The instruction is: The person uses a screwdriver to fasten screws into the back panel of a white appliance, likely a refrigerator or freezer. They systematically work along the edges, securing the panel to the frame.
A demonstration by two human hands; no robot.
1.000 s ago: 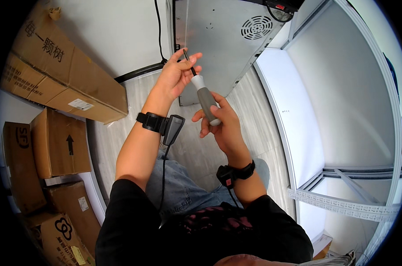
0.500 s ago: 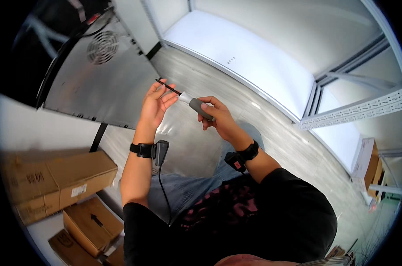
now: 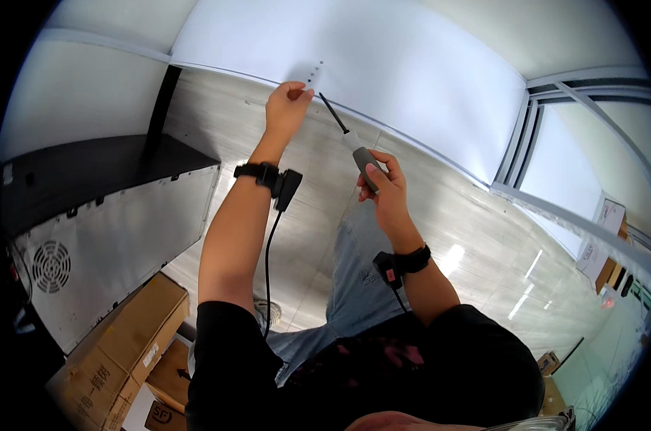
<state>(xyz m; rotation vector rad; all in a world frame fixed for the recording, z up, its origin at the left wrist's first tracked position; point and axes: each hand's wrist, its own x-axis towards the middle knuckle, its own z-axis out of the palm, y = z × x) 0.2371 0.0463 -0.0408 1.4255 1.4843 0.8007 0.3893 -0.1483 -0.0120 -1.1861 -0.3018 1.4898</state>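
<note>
- Right hand [image 3: 384, 188]: fingers clamped around the grey handle of a slim screwdriver with a pale collar and a thin black shaft [image 3: 350, 136]; the shaft points up and to the left, its tip close to the white panel [image 3: 411, 65] but apparently short of it.
- Left hand [image 3: 286, 104]: fingertips drawn together as if pinching something small against the panel's lower edge, just below a short row of small dark holes [image 3: 315, 70]; whether anything is between them cannot be told.
- Change: half a second ago both hands met at the shaft, the left fingers on its tip, with the grey metal housing with a round fan grille [image 3: 88, 251] filling the upper left; now the left hand is off the tool and up at the panel, and the housing lies low on the left.
- Meaning: judged from this, the work has turned from the housing to the holes in the panel.
- Surroundings: black wrist bands with a dangling cable [image 3: 268, 258], brown cardboard boxes [image 3: 117, 352] at lower left, pale wood-grain floor [image 3: 469, 230].
</note>
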